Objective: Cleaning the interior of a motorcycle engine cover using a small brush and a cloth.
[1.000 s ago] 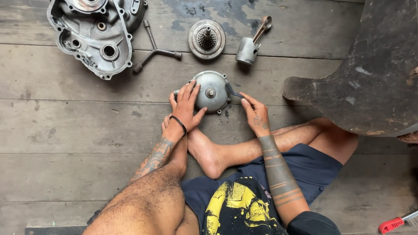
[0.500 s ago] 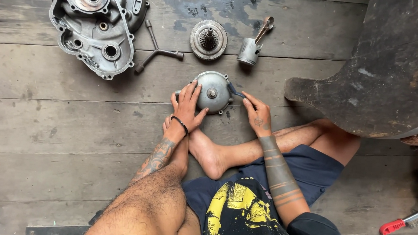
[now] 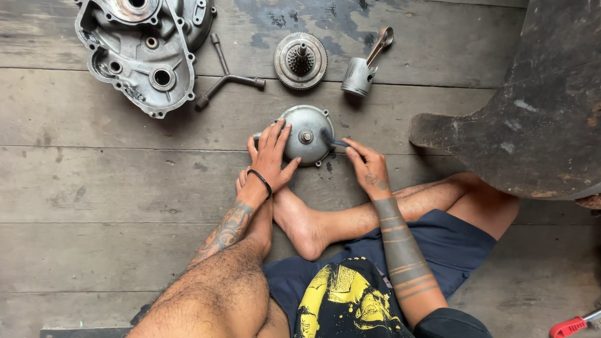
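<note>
**Inspector A:** A round grey metal cover is noted lying on the wooden plank floor, directly ahead of the seated person's crossed legs. How is it being handled?

**Inspector B:** The left hand is laid flat against the cover's left edge, fingers spread wide and extended, nothing clasped. A black band is worn at that wrist. The right hand is set just beside the cover's right edge; its fingers are drawn narrow around a small dark tool, whose tip is held against the cover's rim. The tool's exact kind cannot be determined.

**Inspector A:** And what is recorded further out?

**Inspector B:** A large grey engine casing is found at the upper left. Just right of it a three-armed socket wrench is laid. A round toothed clutch part is placed above the cover, and a piston with its connecting rod is stood near it. A dark bulky body is seen at the right, and a red-handled tool at the lower right edge.
</note>
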